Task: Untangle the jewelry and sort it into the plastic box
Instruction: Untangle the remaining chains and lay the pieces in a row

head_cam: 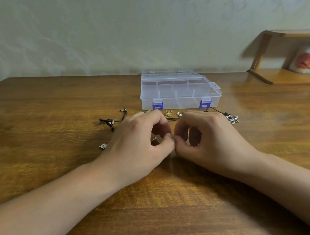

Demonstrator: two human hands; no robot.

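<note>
A: Clear plastic box with two blue front clasps (pixel 180 95) at the back of the brown wooden table (pixel 39 115), lid down. Divided inside into compartments; nothing plainly visible in any of them through the walls

B: Left hand (pixel 139 144) and right hand (pixel 206 137) together just in front, fingers curled, thumb and forefinger tips pinching something small and silvery between them; too fine to identify

A: Loose on the table: black cord with small beads (pixel 113 120) left of the hands, tiny silver charm (pixel 103 146) nearer, thin gold chain (pixel 168 114) just before the box, silver flower pendant on a dark cord (pixel 233 119) to the right

B: Far right, wooden shelf (pixel 284 73) holding a white cup with a red picture (pixel 307 61)
</note>
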